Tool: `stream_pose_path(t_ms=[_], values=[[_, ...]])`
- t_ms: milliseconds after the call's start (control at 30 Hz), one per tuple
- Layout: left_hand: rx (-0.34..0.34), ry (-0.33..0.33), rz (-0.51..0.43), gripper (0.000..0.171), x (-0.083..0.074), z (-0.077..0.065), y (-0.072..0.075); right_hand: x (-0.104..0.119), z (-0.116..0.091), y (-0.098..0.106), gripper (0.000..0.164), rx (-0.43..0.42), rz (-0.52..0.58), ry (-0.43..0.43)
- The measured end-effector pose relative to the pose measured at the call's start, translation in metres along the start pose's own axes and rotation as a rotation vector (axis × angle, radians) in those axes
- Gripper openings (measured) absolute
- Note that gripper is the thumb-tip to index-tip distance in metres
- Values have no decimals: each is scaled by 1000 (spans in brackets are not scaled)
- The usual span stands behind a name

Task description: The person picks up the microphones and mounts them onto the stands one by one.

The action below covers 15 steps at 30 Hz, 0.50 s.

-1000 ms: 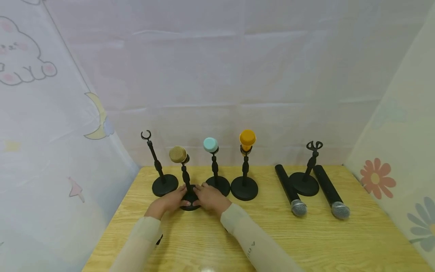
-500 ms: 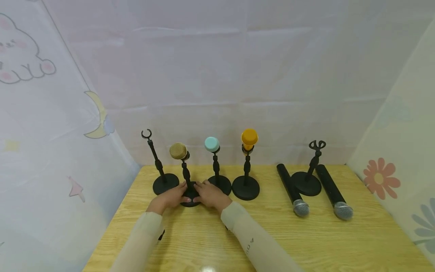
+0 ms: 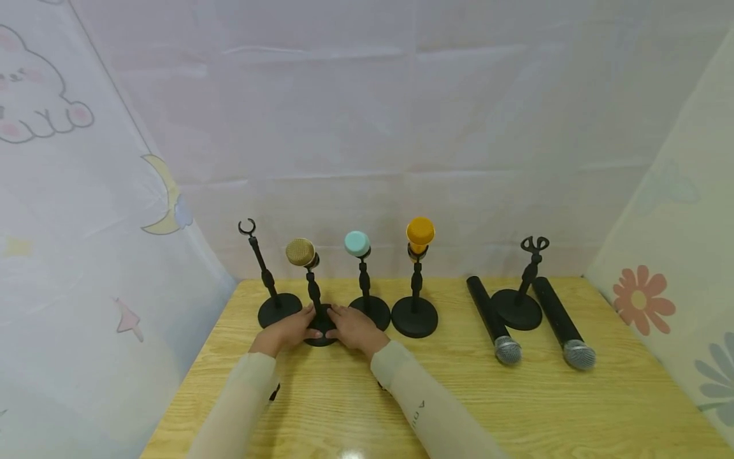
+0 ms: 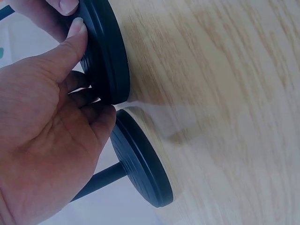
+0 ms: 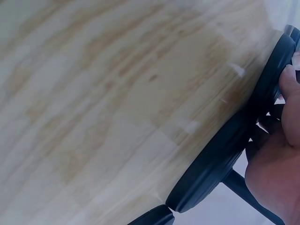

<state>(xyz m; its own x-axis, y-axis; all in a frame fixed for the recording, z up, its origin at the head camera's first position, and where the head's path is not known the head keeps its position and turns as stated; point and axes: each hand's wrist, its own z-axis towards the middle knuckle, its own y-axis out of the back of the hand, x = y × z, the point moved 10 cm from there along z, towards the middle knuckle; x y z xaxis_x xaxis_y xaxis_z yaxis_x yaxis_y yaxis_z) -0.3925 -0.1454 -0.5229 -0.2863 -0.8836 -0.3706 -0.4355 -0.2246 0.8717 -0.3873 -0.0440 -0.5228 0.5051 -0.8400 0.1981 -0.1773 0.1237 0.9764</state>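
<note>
Both hands are at the round black base of a microphone stand (image 3: pixel 313 292) that carries a gold-headed microphone (image 3: pixel 301 252). My left hand (image 3: pixel 288 330) grips the left side of the base, its thumb on top at the front and fingers curled along the side. On the right side, my right hand (image 3: pixel 357 329) holds the base the same way, thumb near the other thumb. In the left wrist view the gripped base (image 4: pixel 110 51) stands on the table, close by a neighbouring base (image 4: pixel 143 164). The right wrist view shows the right thumb on the held base (image 5: pixel 272 70).
An unoccupied stand (image 3: pixel 266 277) is at far left. Stands with a turquoise microphone (image 3: pixel 357 243) and an orange microphone (image 3: pixel 421 232) follow to the right. Two black microphones (image 3: pixel 487 312) with silver heads lie beside another unoccupied stand (image 3: pixel 527 280). A pale curtain (image 3: pixel 367 127) hangs behind the table.
The stand with the gold-headed microphone has slid a little backward, towards the row of other stands, with both hands on its base. The other stands stay in place.
</note>
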Motion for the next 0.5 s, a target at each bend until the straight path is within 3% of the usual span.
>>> stream_pose_path(t_ms=[500], values=[[4,-1,-17,73,1,5,4,-1,3,0,63,11,-1,-49]])
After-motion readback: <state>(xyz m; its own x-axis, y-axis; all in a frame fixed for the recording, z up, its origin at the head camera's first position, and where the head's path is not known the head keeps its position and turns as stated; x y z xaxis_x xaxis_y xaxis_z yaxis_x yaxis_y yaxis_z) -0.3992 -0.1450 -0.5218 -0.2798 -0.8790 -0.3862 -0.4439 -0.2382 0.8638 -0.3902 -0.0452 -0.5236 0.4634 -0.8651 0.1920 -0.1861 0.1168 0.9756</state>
